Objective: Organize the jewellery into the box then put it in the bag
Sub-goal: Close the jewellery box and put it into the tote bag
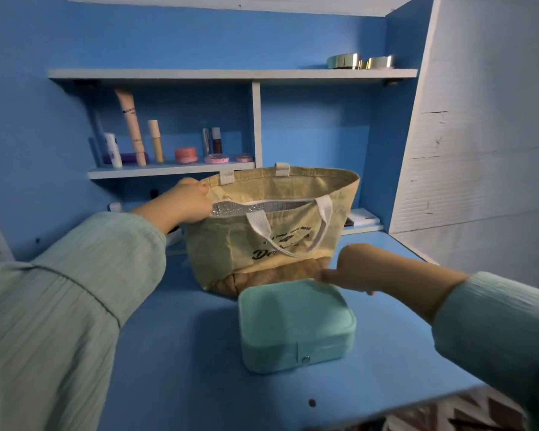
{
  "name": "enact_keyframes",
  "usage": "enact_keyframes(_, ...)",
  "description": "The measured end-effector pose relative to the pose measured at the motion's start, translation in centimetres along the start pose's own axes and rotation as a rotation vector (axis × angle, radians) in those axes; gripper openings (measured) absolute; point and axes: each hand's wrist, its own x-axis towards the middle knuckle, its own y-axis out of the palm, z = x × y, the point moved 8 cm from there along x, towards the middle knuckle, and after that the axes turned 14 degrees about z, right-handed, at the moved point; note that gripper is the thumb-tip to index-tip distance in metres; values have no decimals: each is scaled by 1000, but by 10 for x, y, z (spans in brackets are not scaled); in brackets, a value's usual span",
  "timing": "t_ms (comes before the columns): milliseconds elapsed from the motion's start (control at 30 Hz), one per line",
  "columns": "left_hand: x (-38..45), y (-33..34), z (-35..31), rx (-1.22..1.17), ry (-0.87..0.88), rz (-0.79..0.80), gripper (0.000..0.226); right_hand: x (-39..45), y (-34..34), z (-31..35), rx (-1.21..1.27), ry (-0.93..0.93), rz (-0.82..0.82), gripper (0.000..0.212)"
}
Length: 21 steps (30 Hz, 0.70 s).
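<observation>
A mint-green jewellery box (294, 325) lies closed on the blue desk, its snap clasp facing me. Just behind it stands a tan woven bag (271, 234) with white handles and a silver lining, its mouth open. My left hand (187, 202) grips the bag's near left rim and holds it open. My right hand (364, 269) is at the far right corner of the box, its fingers curled over the box's back edge; how firmly it holds is hidden.
The blue desk (181, 353) ends at a front edge low in the view. Shelves behind hold cosmetic tubes and jars (156, 147) and gold tins (358, 61). A white panel (479, 150) stands at the right. A small box (363, 217) sits behind the bag.
</observation>
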Motion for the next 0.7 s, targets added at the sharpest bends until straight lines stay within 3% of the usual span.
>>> enact_keyframes(133, -2, 4, 1, 40, 4, -14, 52, 3, 31, -5, 207, 79, 212, 66)
enact_keyframes(433, -6, 6, -1, 69, 6, -33, 53, 8, 71, -15, 448, 186, 404, 84)
enact_keyframes(700, -15, 7, -4, 48, 9, -40, 54, -2, 75, -6, 609, 163, 387, 71)
